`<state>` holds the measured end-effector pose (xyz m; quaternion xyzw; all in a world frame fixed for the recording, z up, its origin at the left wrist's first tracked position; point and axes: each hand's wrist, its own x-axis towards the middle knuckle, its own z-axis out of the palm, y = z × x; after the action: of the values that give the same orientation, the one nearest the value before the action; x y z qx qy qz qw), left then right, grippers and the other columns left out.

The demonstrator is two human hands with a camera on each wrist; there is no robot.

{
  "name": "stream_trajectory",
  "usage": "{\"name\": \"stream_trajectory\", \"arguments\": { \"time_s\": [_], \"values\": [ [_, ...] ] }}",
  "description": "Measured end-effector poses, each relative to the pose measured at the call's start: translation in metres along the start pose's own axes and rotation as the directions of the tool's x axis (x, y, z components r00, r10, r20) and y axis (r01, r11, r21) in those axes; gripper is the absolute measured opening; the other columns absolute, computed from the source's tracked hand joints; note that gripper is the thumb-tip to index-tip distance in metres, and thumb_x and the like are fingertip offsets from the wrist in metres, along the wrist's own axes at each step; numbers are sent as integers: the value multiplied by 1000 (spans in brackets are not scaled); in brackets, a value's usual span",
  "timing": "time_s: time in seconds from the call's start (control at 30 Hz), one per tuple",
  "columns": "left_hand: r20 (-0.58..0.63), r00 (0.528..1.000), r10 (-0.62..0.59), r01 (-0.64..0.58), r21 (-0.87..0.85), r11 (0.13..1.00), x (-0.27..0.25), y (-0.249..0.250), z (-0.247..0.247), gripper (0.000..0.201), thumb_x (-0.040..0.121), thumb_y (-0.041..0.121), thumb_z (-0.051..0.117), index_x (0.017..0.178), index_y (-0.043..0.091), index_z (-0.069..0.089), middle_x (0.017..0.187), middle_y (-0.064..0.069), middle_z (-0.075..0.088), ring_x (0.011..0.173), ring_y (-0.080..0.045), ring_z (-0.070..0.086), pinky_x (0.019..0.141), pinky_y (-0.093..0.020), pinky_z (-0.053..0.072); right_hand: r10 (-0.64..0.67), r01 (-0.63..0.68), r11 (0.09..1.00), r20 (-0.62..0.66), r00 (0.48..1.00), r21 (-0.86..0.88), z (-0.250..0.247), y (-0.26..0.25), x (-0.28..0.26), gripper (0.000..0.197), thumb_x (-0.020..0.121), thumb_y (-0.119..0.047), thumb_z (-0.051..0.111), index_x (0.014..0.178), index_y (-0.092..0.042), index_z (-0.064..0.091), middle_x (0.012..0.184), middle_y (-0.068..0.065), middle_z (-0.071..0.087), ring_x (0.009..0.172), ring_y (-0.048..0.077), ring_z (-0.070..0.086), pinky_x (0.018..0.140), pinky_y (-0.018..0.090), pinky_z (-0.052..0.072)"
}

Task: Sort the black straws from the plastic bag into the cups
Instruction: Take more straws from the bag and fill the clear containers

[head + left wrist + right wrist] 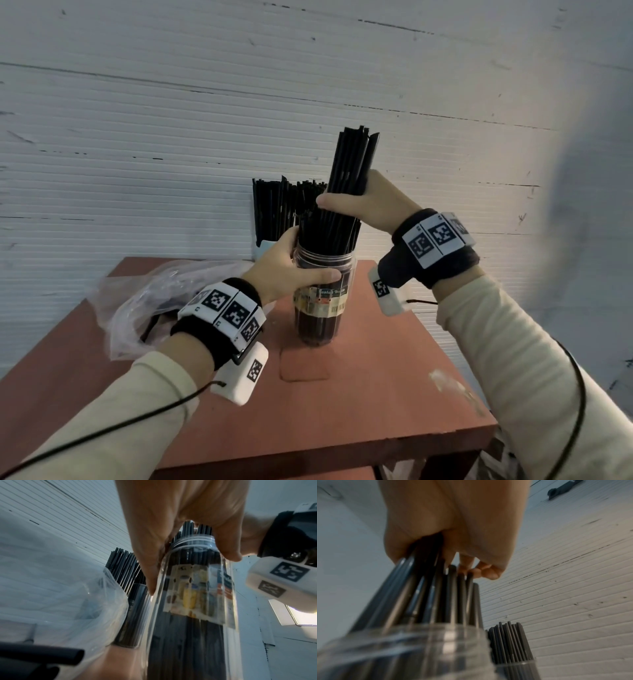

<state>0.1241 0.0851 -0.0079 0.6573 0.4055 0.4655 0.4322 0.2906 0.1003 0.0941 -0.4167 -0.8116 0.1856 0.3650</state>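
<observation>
A clear plastic cup [322, 301] [193, 601] [412, 654] with a printed label stands on the red table [376, 387], packed with black straws. My left hand [291, 267] [180, 520] grips it just below the rim. My right hand [363, 202] [450, 527] holds a bundle of black straws [349, 171] [426, 595] whose lower ends sit inside the cup. Behind it a second cup [265, 248] [132, 615] [515, 669] full of black straws [284, 205] [123, 566] [508, 642] stands by the wall. The crumpled clear plastic bag [144, 301] [77, 608] lies at the left.
A white ribbed wall [171, 120] rises right behind the table. The table's front edge [342, 448] is near me. A black tube end [51, 655] shows low in the left wrist view. A whitish smear [452, 387] marks the table's right side.
</observation>
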Motion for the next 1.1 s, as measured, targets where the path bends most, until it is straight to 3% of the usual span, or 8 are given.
{"name": "stream_trajectory", "arguments": {
  "time_s": [0.17,0.27,0.43,0.57,0.7,0.8,0.93,1.1],
  "values": [
    [17,1000,20,-21,53,998,-2,3,1,80,72,19,83,138,25,39,114,20,58,102,10,55,83,-14,46,52,-54,993,-23,998,-108,8,11,-6,54,73,-60,72,118,-38,51,129,-4,52,123,15,48,101,38,43],
    [22,999,39,-41,88,995,-2,4,1,82,72,22,83,140,26,37,110,25,56,99,14,52,76,-7,43,-74,76,997,-232,970,1,3,-3,-7,87,77,-52,73,145,-29,24,148,-2,33,133,13,37,105,28,37],
    [28,999,46,-48,114,992,-1,4,1,87,71,23,83,143,28,35,116,21,56,104,7,53,84,-15,44,-367,285,920,-340,866,-268,7,-27,7,47,94,-33,58,137,-18,50,138,0,49,125,4,43,101,5,28],
    [13,999,45,-47,125,991,-1,2,1,88,71,27,83,143,28,34,121,16,56,109,-1,54,92,-24,43,-443,320,875,-336,831,-362,24,-16,7,23,91,-17,57,110,-8,67,113,3,63,107,17,58,96,25,43],
    [3,999,45,-45,134,990,0,1,1,82,73,23,83,140,25,37,114,19,58,104,7,55,88,-21,44,-440,328,875,-301,846,-355,40,5,-16,15,91,-9,56,100,-7,68,102,2,65,98,17,60,90,32,48],
    [-3,999,42,-41,104,994,1,-1,3,80,72,19,83,138,26,38,117,13,61,109,-1,58,93,-26,48,-408,318,895,-290,865,-312,45,14,-34,16,90,-7,56,103,-8,66,105,1,64,98,13,59,89,29,49],
    [-6,999,34,-33,101,994,0,0,4,83,72,20,83,141,24,36,115,17,59,109,-2,56,88,-20,45,-372,303,917,-281,885,-259,37,2,-37,41,92,-17,57,133,-15,53,128,-2,56,117,8,52,101,25,42],
    [-4,1000,19,-18,129,992,-1,2,3,88,73,25,82,145,26,30,117,17,53,106,0,54,82,-15,42,-468,372,866,-284,837,-334,30,-18,-12,62,93,-28,58,149,-17,33,154,3,31,143,17,29,116,38,29]
  ]
}}
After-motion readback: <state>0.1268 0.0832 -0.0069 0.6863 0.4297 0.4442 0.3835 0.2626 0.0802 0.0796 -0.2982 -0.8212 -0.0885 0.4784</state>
